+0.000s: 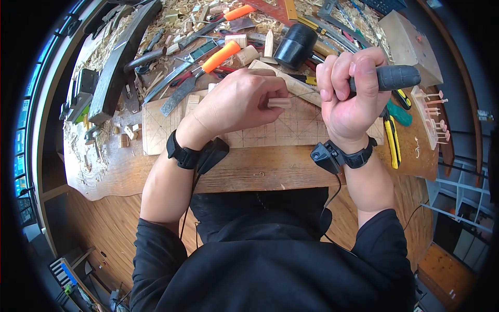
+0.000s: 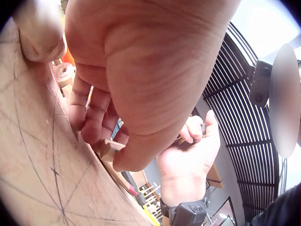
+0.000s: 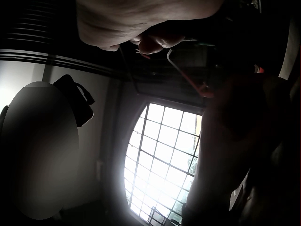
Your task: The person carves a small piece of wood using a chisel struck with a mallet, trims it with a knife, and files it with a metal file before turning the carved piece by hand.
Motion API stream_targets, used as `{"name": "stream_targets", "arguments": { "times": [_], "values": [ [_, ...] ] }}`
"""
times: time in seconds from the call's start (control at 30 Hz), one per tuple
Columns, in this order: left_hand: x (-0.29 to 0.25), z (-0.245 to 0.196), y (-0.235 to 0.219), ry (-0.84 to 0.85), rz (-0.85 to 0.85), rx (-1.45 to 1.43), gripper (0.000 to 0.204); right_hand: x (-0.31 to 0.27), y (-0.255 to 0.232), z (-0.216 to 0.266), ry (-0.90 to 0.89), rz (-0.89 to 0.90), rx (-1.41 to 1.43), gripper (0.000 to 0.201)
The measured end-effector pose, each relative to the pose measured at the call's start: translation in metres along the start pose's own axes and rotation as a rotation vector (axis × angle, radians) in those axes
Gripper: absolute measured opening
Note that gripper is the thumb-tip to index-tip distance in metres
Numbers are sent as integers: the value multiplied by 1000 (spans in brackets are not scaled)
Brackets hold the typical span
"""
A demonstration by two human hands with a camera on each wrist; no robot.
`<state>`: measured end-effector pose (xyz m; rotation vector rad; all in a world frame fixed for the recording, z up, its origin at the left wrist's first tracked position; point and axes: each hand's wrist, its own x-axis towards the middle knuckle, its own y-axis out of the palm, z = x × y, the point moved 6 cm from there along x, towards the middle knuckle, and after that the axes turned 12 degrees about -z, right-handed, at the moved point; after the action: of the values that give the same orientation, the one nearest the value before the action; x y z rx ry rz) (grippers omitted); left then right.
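My left hand (image 1: 236,101) pinches a small pale wooden piece (image 1: 279,103) above the board; its end shows past the thumb and fingers. In the left wrist view the thumb and fingertips close on this wooden piece (image 2: 108,149), near the pencil-marked surface. My right hand (image 1: 353,96), to the right, grips the black handle (image 1: 399,78) of a tool with a thin metal shaft (image 1: 306,94). The shaft points left toward the wooden piece. A dim right wrist view shows the shaft (image 3: 181,70) bent near one end. Under both hands lies a wooden board (image 1: 249,138) with pencil lines.
A black mallet (image 1: 295,46) lies behind the hands, beside orange-handled chisels (image 1: 221,56). Shavings and scraps cover the back of the bench. On the right are a yellow utility knife (image 1: 392,141), a pale wooden box (image 1: 410,49) and a pegged strip (image 1: 423,117).
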<state>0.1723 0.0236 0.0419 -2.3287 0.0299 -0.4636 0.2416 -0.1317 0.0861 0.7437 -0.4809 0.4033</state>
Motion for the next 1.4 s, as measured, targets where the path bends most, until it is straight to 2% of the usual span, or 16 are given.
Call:
{"name": "stream_targets", "arguments": {
  "times": [0.07, 0.27, 0.4, 0.6, 0.7, 0.8, 1.1, 1.27, 1.4],
  "values": [
    [0, -4, -3, 94, -90, 8, 19, 0, 0, 0, -4, 3, -1, 19],
    [-1, 0, 0, 102, -89, 40, 20, -1, 1, 2, -19, 24, 18, 20],
    [-1, 3, 1, 46, -75, 26, 22, -1, 7, -1, 17, 91, 34, 26],
    [0, 1, -3, 60, -107, 49, 28, -6, 9, -6, 64, 73, -16, 32],
    [0, -1, -5, 88, -115, 47, 30, -6, 10, -6, 61, 67, -12, 33],
    [2, -4, -6, 9, -62, 45, 24, -7, 9, -6, 50, 64, -25, 33],
    [2, -7, -9, 91, -149, -59, 23, -6, 8, -6, 49, 63, -21, 32],
    [2, -3, -8, -63, -60, -13, 24, -5, 7, -5, 50, 40, -30, 32],
    [0, 2, -5, -10, -79, 2, 27, -5, 7, -4, 44, 16, -42, 32]
  ]
}}
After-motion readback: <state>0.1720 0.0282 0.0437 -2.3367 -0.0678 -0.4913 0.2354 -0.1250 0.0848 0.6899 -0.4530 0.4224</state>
